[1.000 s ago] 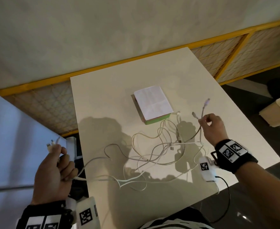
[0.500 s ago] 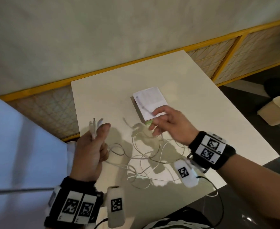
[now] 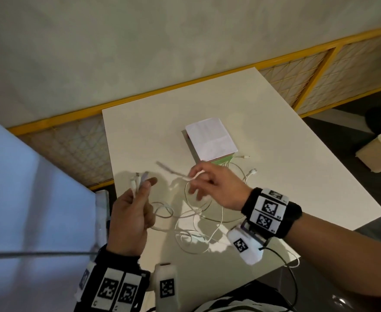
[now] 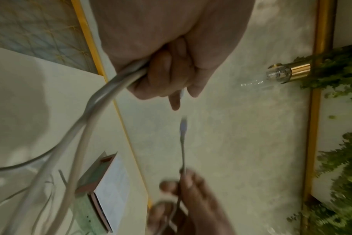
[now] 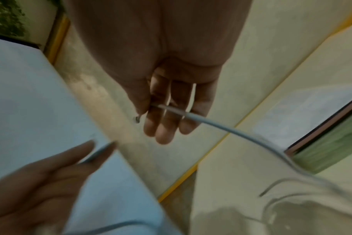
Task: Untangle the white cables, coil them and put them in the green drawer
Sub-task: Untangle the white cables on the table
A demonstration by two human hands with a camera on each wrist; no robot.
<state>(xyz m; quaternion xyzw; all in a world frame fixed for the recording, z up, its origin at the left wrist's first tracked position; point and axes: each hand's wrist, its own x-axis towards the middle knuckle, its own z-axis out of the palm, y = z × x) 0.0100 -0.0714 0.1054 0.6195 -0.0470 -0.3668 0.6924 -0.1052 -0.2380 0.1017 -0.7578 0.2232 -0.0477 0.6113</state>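
While your left hand (image 3: 129, 216) grips several plug ends at seven o'clock, your right hand (image 3: 216, 188) pinches one thin white cable (image 3: 192, 176) at center above the tangled white cables (image 3: 196, 224), the small green drawer unit (image 3: 224, 159) beyond at one o'clock.

Dim, motion blur, hard table shadows
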